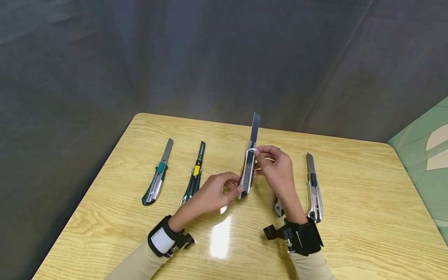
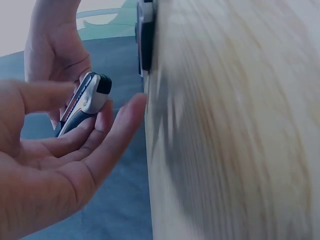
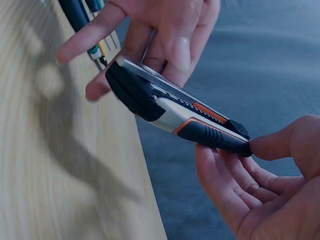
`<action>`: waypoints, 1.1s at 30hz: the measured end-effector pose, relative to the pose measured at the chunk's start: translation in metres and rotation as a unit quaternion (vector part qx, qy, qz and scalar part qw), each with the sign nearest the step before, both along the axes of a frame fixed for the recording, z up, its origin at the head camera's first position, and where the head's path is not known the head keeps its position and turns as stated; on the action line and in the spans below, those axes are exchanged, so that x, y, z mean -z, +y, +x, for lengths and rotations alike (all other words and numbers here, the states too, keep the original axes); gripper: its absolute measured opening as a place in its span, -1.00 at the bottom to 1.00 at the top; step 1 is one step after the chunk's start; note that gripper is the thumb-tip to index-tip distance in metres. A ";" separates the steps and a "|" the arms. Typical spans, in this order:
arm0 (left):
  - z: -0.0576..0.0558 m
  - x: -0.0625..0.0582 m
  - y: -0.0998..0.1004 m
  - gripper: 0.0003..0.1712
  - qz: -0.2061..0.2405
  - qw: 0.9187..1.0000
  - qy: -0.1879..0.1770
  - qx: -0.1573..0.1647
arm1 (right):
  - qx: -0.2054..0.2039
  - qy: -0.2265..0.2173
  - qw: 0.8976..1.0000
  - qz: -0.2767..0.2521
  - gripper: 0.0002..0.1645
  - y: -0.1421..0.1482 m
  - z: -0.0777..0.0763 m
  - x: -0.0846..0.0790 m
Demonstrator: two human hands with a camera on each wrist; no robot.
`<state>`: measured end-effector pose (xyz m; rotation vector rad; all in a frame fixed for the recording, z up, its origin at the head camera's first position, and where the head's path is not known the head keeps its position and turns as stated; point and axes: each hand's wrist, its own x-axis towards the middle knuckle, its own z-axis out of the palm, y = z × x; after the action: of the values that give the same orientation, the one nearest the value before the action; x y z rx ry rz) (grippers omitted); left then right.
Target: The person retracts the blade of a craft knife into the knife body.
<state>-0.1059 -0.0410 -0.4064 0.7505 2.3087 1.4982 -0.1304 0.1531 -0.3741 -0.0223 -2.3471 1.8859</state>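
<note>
A snap-off utility knife (image 1: 247,171) with a silver, black and orange body is held up over the table, its long wide blade (image 1: 255,126) extended and pointing away. My right hand (image 1: 278,171) pinches its body just below the blade, thumb on one side and fingers on the other, as the right wrist view shows. At the knife's butt end is my left hand (image 1: 215,190), thumb and fingers on either side. In the left wrist view, the black end cap (image 2: 104,84) sticks out between the left thumb and the spread fingers.
Left on the wooden table (image 1: 105,229) lie a teal-and-silver cutter (image 1: 155,182) and a black one with a yellow slider (image 1: 196,171), blades out. On the right lies a silver cutter (image 1: 312,186); another cutter (image 1: 279,207) is mostly hidden under the right forearm. A dark curtain hangs behind.
</note>
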 end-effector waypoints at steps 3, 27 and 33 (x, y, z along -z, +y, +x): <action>0.001 -0.007 0.000 -0.68 0.087 0.990 -0.107 0.001 | -0.007 0.005 1.000 -0.002 -0.69 -0.002 0.005 -0.012; -0.003 -0.006 0.002 -0.67 0.194 0.968 -0.157 -0.036 | -0.027 0.031 0.999 -0.029 -0.64 -0.004 0.003 -0.015; -0.005 -0.003 0.003 -0.65 0.188 0.969 -0.154 -0.033 | -0.027 0.006 0.999 -0.029 -0.57 -0.006 0.004 -0.015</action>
<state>-0.1105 -0.0382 -0.4037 0.4852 1.8616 1.9586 -0.1260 0.1469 -0.3593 0.0463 -2.3085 1.9724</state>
